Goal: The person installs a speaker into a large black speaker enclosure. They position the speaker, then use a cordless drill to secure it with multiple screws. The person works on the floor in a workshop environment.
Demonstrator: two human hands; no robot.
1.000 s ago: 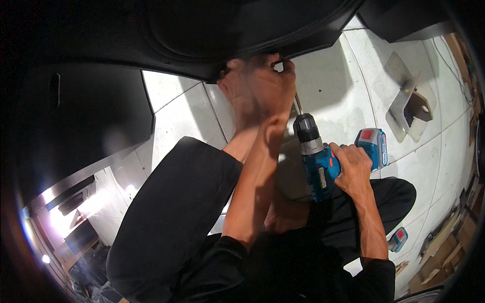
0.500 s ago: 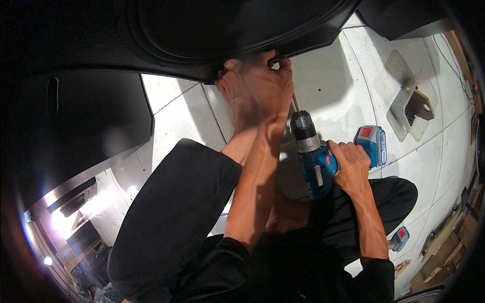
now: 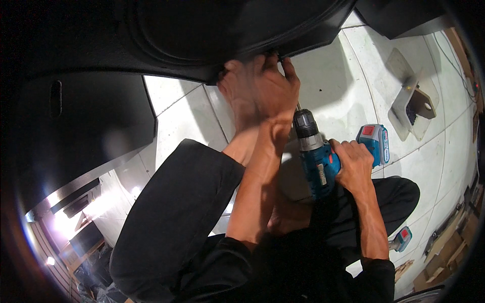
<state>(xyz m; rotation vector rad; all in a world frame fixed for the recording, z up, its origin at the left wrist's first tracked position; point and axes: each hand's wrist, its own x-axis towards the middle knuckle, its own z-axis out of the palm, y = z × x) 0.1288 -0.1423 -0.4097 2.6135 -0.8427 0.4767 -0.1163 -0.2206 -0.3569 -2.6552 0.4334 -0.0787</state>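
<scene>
My right hand [image 3: 354,164] grips a teal cordless drill [image 3: 319,166] with a black chuck and a grey-and-red battery. The drill points toward the big black panel [image 3: 177,40], which has a round raised rim and fills the top of the view. Behind my left hand, most of the drill's bit is hidden. My left hand [image 3: 275,91] reaches to the panel's lower edge, its fingers bent around something small and dark that I cannot make out. Just left of it, my bare foot [image 3: 236,93] rests against the same edge.
To the right on the white tile floor [image 3: 323,101] lies a translucent plastic container [image 3: 406,108] with small dark pieces inside. Another teal-and-grey tool [image 3: 402,238] sits at the lower right, near wood scraps [image 3: 447,260]. A slotted black panel [image 3: 91,121] stands on the left.
My left fingers have shifted at the panel's edge, and the small dark thing between them shows less. Less of the bit is visible. My right hand still holds the drill.
</scene>
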